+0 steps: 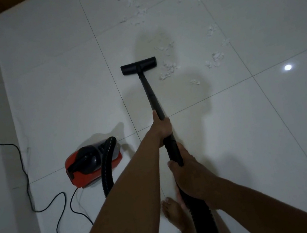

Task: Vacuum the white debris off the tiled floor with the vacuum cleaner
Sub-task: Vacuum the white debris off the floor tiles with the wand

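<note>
Wand (pixel 149 90): axis toward 12 o'clock; fingers (pixel 166 123) of both hands wrapped round it.
Hands: left hand (pixel 162 128) forward, nearer debris (pixel 167 70); right hand (pixel 190 173) behind.
Debris: on floor (pixel 253 140), 3 o'clock of nozzle (pixel 138 66), more at 1.

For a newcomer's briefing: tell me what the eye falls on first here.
The red vacuum stands out at lower left against the pale floor. At centre, the black wand, gripped by the left hand ahead of the right hand, runs up to the nozzle. White debris lies scattered just right of the nozzle and farther beyond it.
</note>
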Available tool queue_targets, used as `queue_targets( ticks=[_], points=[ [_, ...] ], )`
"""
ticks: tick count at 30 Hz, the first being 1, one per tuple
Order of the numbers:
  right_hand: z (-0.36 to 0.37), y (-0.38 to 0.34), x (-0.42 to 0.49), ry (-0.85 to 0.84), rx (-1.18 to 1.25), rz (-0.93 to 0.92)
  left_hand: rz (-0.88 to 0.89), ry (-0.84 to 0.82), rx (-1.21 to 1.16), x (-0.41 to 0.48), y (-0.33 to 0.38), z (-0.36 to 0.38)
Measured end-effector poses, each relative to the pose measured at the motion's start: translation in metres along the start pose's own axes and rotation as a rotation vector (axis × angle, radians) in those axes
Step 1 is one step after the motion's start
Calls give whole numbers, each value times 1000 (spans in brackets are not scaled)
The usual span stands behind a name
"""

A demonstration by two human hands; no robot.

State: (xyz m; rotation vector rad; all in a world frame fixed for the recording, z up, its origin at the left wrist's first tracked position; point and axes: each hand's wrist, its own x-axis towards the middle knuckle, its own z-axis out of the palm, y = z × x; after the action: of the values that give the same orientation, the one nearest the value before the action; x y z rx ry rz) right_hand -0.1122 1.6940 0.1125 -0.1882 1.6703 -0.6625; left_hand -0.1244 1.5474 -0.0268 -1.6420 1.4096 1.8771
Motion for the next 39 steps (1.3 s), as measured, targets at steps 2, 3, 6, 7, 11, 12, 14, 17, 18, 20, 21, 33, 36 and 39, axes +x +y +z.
queue_targets(
  ticks=[2,3,6,7,11,12,14,17,18,20,21,33,36,39],
  points=[
    [-1,-5,3,2,25,17,12,-7,-6,5,3,-3],
    [-2,-8,5,0,36,22,13,-5,-10,7,5,-4],
    [-4,-16,12,-3,40,30,16,-8,-17,17,12,-9],
    [-4,-19,15,-7,43,34,16,-8,-16,20,15,-10],
    [-10,-34,34,-8,47,31,19,-3,-12,38,34,-18],
    [-12,-39,39,-6,46,23,22,3,-4,42,40,-21],
    [-16,-50,49,-9,41,12,22,8,4,52,52,-25],
    [-25,-66,65,-17,62,23,18,15,0,65,73,-31],
    [-29,-73,69,-17,67,21,21,18,-5,69,81,-32],
    [-36,-86,77,-16,66,18,19,18,-21,76,96,-35],
    [-39,-93,81,-18,65,21,11,20,-23,79,103,-37],
    [-66,-160,133,-98,125,96,-25,10,-2,112,180,-64],
    [-72,-172,150,-105,134,61,-34,7,4,123,198,-68],
    [-79,-186,161,-101,133,52,-26,9,7,135,213,-74]
  ],
)
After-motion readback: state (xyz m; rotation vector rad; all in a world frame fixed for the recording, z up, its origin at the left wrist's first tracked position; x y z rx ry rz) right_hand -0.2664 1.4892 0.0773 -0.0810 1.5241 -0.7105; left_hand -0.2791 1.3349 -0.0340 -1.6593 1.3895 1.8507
